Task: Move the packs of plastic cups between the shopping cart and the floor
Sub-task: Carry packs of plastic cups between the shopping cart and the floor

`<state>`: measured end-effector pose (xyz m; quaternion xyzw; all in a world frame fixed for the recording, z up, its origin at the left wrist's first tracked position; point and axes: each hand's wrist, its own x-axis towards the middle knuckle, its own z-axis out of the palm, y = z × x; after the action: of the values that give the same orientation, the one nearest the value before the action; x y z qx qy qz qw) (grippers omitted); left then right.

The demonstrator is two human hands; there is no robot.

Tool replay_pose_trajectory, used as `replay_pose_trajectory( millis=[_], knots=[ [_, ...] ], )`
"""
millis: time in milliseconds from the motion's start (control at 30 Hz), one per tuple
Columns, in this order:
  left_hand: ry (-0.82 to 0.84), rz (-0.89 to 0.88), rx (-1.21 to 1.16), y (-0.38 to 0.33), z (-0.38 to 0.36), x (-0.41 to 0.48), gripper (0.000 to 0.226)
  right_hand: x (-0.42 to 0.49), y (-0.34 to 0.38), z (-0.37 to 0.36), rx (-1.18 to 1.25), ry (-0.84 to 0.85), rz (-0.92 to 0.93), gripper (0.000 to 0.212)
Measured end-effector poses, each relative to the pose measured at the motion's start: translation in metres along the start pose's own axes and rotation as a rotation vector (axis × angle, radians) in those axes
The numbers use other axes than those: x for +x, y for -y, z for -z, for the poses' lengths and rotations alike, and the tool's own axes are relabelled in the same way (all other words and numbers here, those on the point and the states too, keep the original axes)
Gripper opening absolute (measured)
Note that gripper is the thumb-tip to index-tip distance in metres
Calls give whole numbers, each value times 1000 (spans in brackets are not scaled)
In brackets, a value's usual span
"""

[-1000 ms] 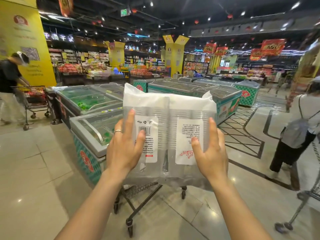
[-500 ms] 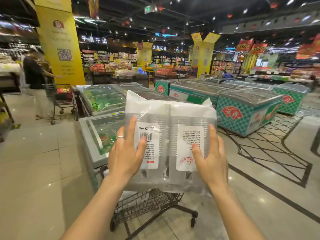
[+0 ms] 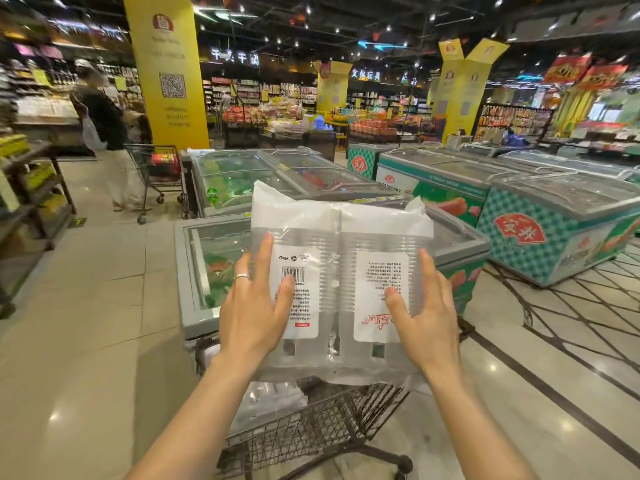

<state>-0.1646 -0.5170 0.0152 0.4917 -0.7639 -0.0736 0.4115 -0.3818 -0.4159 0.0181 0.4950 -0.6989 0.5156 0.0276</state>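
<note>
A double pack of clear plastic cups (image 3: 335, 261) with two white labels is held upright in front of me, above the wire shopping cart (image 3: 311, 431). My left hand (image 3: 252, 306), with a ring on one finger, grips the pack's left side, thumb on the barcode label. My right hand (image 3: 427, 317) grips its right side, thumb on the other label. Down in the cart's basket lies another clear pack of cups (image 3: 273, 396), partly hidden by the held pack.
A glass-topped chest freezer (image 3: 194, 271) stands directly beyond the cart, with more freezers (image 3: 540, 237) to the right. A person (image 3: 104, 123) with another cart (image 3: 156, 171) stands at the far left by a yellow pillar (image 3: 166, 71). A dark shelf rack (image 3: 31, 188) is on the left.
My view has swung left and closer, so the cart now sits right under the pack. Both hands keep the same hold on the pack.
</note>
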Motion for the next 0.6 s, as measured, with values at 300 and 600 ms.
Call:
replay_pose_trajectory(
  millis=[300,600],
  knots=[
    [102,82,-35,58,-114,95,66,99,-77,-84,34,176,-45,71],
    [277,271,-149,103,-215,124,66,166,-157,-142,-73,398,-63,74]
  ],
)
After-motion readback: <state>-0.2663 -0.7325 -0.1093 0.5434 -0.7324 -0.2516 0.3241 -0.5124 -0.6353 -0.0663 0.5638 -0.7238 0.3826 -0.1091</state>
